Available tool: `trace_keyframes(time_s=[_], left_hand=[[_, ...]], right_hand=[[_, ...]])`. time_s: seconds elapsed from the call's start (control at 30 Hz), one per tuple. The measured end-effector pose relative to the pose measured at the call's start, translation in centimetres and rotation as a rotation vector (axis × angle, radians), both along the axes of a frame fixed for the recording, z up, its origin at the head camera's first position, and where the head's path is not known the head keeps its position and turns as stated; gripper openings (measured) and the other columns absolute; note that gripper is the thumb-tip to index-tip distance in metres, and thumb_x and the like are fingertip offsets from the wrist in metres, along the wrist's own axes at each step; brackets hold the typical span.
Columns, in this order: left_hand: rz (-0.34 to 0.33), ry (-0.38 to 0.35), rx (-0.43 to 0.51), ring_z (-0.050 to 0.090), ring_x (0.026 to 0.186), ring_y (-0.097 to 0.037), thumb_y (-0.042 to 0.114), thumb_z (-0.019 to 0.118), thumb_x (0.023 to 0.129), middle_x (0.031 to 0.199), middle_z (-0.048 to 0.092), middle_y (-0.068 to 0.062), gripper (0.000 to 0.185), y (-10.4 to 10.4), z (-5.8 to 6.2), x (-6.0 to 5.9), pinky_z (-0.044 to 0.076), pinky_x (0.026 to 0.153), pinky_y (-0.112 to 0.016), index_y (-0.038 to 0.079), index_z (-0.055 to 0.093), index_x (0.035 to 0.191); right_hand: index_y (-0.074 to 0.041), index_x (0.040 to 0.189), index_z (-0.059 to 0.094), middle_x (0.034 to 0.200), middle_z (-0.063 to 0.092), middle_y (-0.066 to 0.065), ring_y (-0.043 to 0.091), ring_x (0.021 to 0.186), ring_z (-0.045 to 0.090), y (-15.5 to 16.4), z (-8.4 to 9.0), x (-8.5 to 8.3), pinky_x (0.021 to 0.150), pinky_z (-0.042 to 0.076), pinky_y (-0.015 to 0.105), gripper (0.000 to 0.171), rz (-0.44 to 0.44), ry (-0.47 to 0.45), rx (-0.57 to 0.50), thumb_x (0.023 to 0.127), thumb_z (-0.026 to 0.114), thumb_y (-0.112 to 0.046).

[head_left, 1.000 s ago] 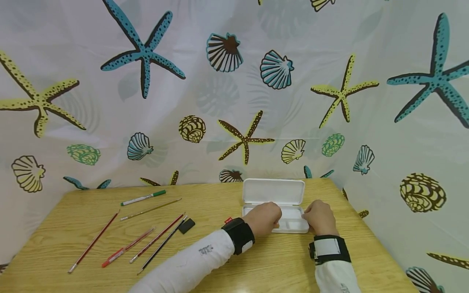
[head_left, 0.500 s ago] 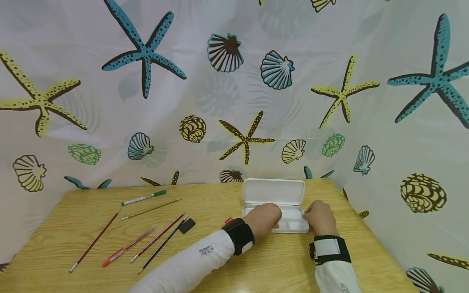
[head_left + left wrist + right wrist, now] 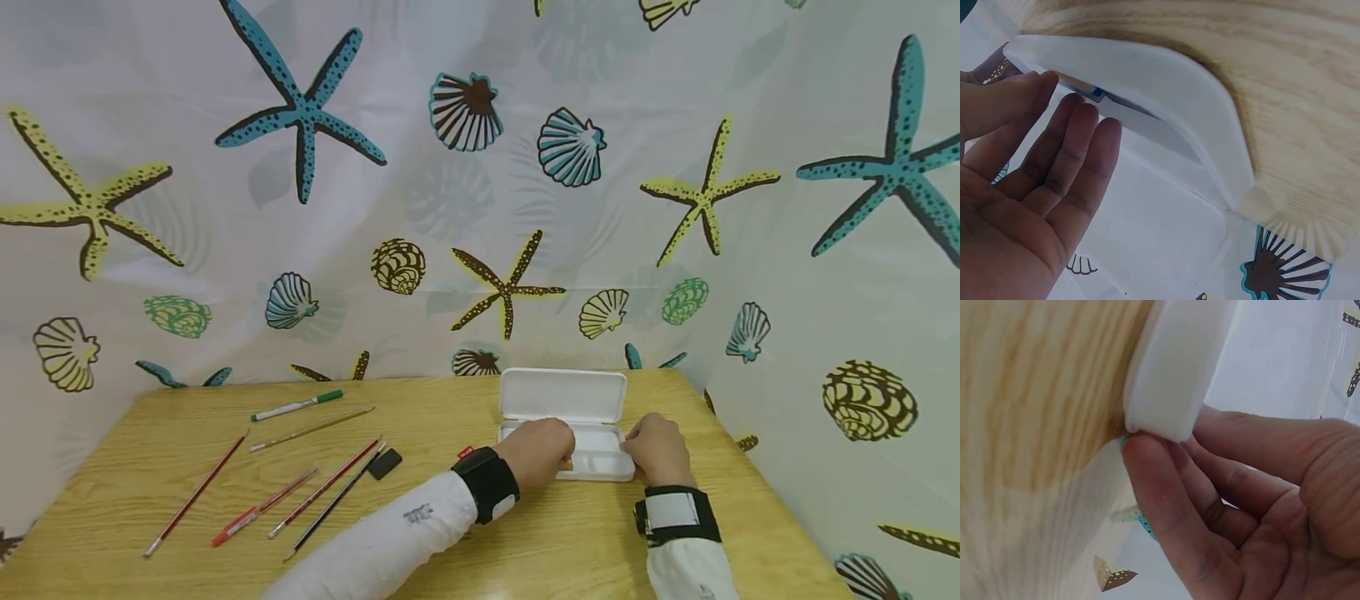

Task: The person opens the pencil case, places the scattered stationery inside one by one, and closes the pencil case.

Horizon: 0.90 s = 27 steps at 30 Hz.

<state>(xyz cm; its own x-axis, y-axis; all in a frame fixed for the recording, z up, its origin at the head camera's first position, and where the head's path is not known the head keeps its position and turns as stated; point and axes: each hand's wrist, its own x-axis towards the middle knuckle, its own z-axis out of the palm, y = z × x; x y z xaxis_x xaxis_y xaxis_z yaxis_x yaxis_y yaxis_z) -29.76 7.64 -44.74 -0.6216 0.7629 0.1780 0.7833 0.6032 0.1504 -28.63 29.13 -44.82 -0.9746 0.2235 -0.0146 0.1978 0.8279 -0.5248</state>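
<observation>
A white plastic case (image 3: 592, 463) lies open on the wooden table (image 3: 525, 550), its lid (image 3: 562, 395) standing upright at the back. My left hand (image 3: 542, 448) lies over the left part of the tray. In the left wrist view its fingers (image 3: 1079, 125) are nearly straight beside the case's rim (image 3: 1197, 112). My right hand (image 3: 654, 448) is at the tray's right end. In the right wrist view its thumb (image 3: 1147, 469) and fingers (image 3: 1229, 481) pinch the corner of the case (image 3: 1166, 387). The tray's inside is mostly hidden by the hands.
On the table's left part lie a green-capped marker (image 3: 295, 406), a thin wooden pencil (image 3: 311, 428), several red pencils and pens (image 3: 258, 507), a black pen (image 3: 330, 504) and a black eraser (image 3: 384, 463). A sea-patterned curtain (image 3: 480, 208) closes off the back and right.
Both hands and the case stay where they were; only the head view has shifted slightly.
</observation>
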Motion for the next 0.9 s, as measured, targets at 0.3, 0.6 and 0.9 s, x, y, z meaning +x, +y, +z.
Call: trace_keyframes(time_s=[0.3, 0.6, 0.9], left_hand=[[-0.067, -0.001, 0.045, 0.052, 0.072, -0.003, 0.012, 0.074, 0.096, 0.081, 0.065, 0.009, 0.012, -2.2, 2.0, 0.4, 0.043, 0.064, -0.015, 0.014, 0.078, 0.085], [-0.008, -0.087, 0.117, 0.062, 0.08, -0.007, 0.005, 0.066, 0.099, 0.092, 0.072, 0.001, 0.014, -7.3, 5.4, 0.5, 0.05, 0.072, -0.02, 0.012, 0.077, 0.094], [0.062, -0.106, 0.122, 0.064, 0.08, -0.013, 0.006, 0.071, 0.097, 0.095, 0.074, -0.003, 0.008, -12.5, 6.1, 1.0, 0.053, 0.073, -0.029, 0.01, 0.077, 0.096]], right_hand=[[0.01, 0.086, 0.073, 0.079, 0.07, 0.017, 0.028, 0.068, 0.064, 0.1, 0.0, 0.1, 0.058, 0.052, 0.037, 0.013, 0.007, 0.004, -0.003, 0.088, 0.072, -0.003], [0.011, 0.09, 0.072, 0.08, 0.068, 0.018, 0.029, 0.069, 0.063, -0.3, 0.1, 0.2, 0.055, 0.05, 0.035, 0.015, -0.009, -0.019, -0.014, 0.09, 0.072, -0.004], [0.01, 0.09, 0.072, 0.082, 0.068, 0.019, 0.03, 0.07, 0.063, -0.4, 0.3, 0.2, 0.057, 0.051, 0.036, 0.015, -0.009, -0.028, -0.003, 0.091, 0.072, -0.005]])
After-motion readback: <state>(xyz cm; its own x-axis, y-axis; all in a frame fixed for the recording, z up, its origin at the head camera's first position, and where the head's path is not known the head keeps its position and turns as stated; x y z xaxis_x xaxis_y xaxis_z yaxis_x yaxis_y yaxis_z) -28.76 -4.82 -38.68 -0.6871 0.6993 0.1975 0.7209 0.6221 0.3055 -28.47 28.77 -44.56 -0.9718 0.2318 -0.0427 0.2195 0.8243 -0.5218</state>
